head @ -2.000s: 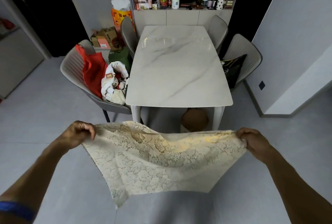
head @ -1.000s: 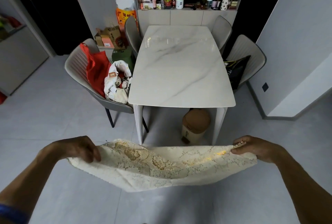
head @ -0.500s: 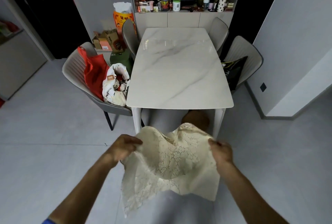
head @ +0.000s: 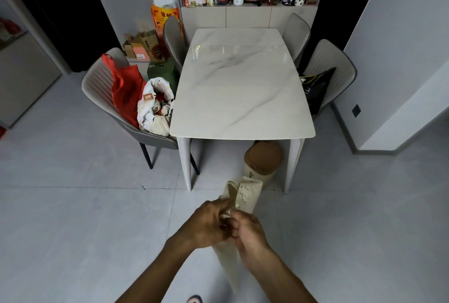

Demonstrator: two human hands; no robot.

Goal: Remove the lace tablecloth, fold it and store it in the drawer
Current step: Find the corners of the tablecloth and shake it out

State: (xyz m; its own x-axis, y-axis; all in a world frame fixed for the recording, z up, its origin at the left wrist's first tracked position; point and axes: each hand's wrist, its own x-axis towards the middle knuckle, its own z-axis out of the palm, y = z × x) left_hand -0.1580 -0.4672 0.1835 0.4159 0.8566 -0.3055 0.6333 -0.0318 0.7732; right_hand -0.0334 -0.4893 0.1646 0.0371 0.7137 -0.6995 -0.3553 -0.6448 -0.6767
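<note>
The marble table (head: pixel 240 89) stands bare, with grey chairs around it; the left chair (head: pixel 102 89) carries a red bag (head: pixel 124 91) and a white bag (head: pixel 153 108). A brown-lidded bin (head: pixel 263 157) sits under the table edge. In front, above the floor, the left hand (head: pixel 209 226) and right hand (head: pixel 247 232) meet, pinching the lace tablecloth (head: pixel 245 193), gathered into a narrow cream bundle that sticks up and hangs below them.

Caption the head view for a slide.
Both hands, left hand and right hand, pinch the folded tablecloth before the table.
</note>
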